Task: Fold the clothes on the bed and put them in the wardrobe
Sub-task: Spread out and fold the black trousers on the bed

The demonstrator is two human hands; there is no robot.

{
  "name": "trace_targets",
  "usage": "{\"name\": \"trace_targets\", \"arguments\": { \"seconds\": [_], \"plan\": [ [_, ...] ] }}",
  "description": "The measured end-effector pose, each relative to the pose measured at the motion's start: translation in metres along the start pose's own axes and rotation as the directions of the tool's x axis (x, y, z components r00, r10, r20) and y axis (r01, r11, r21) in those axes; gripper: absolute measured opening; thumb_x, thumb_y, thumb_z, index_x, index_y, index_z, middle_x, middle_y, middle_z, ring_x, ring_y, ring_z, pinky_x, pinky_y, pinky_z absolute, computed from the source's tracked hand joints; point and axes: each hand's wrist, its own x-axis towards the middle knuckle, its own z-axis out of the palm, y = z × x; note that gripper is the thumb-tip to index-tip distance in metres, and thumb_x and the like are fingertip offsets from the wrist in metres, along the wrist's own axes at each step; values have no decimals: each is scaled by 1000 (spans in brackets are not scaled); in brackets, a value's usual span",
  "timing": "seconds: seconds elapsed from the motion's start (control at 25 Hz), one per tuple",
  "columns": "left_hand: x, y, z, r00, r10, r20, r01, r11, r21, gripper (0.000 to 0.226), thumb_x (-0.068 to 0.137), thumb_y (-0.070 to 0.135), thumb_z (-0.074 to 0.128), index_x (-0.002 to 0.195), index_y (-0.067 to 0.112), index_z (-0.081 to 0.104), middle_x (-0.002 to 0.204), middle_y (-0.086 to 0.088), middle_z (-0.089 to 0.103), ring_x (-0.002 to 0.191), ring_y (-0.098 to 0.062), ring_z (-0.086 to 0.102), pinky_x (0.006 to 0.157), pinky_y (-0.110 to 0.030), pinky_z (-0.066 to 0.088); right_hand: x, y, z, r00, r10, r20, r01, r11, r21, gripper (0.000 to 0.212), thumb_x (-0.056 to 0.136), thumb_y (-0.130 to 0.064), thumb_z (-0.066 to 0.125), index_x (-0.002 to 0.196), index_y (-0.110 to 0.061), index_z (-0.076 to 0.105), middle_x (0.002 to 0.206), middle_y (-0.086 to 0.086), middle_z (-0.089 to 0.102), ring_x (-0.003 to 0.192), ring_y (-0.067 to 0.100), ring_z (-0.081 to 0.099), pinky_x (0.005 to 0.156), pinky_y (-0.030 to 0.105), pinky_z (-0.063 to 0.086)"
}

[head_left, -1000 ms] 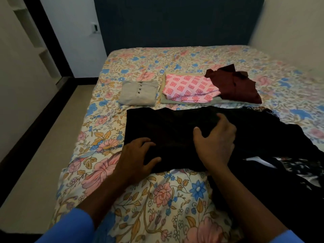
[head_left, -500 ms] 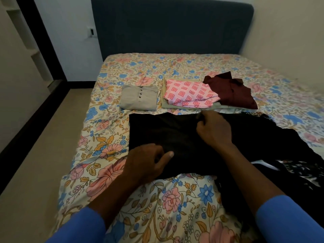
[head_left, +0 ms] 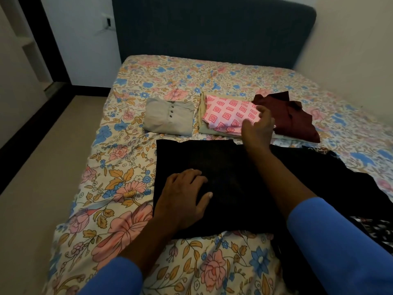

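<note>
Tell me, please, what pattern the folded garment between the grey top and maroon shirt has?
The garment is pink with red diamonds; the head view shows it.

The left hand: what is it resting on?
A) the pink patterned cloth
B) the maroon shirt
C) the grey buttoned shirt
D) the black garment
D: the left hand lies flat on the black garment spread at the near side of the bed, apart from the folded clothes farther back.
</note>
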Motion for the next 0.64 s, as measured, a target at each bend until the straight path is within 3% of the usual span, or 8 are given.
{"name": "trace_targets", "arguments": {
  "seconds": [0.08,0.16,0.2,0.28,0.36,0.48,0.56,0.64],
  "plan": [
    [3,2,0,1000,4,23,-4,1000,16,51,100,62,38,139,34,51,152,9,44,145,-11,33,121,-40,24,-29,9,5,883,-317,347,379,917,-127,30,99,-23,59,129,-26,63,129,-4,64,112,12,62,98,41,55],
    [0,3,-3,999,-48,1,47,995,86,51,98,64,40,136,33,54,151,5,45,143,-15,37,118,-45,29,-69,21,8,585,-179,791,560,794,-235,39,104,-45,49,141,-32,57,147,-2,56,135,16,52,113,52,42],
    [-3,2,-8,984,-161,-74,167,982,88,51,96,64,45,134,32,55,150,2,45,142,-19,39,115,-47,33,-84,29,5,493,-48,869,629,709,-318,51,105,-55,39,151,-33,46,161,0,40,149,22,36,120,56,30],
    [-7,-9,-26,832,-521,-191,508,854,-111,52,93,55,61,136,27,52,148,-6,45,137,-26,43,106,-46,40,-116,41,-11,513,-114,850,750,541,-380,63,104,-63,27,157,-29,35,166,4,26,153,27,24,121,55,26],
    [-7,-31,-46,649,-756,-82,676,623,-395,50,94,43,68,136,20,52,136,-9,56,126,-28,53,95,-38,45,-161,34,-31,440,-331,835,835,493,-245,59,103,-64,29,141,-25,51,140,1,48,125,21,48,101,40,43],
    [-12,-43,-63,657,-750,76,715,589,-377,40,91,44,71,120,18,62,113,-1,65,107,-25,63,88,-35,51,-210,15,-32,248,-469,848,926,373,-64,40,100,-54,48,121,-23,63,109,-3,56,93,15,49,75,29,37],
    [-22,-41,-64,669,-723,172,730,597,-333,31,89,36,76,110,18,64,103,2,62,99,-21,63,85,-33,53,-223,0,-23,242,-525,816,926,376,-33,22,90,-36,63,107,-22,67,99,-2,59,86,16,49,71,28,34],
    [-30,-44,-70,590,-748,303,760,388,-521,16,88,19,73,99,12,65,88,-2,65,79,-20,64,70,-34,54,-233,-11,-20,266,-523,809,885,466,10,18,86,-34,63,100,-23,64,94,-3,57,82,15,48,69,30,37]
  ]
}}
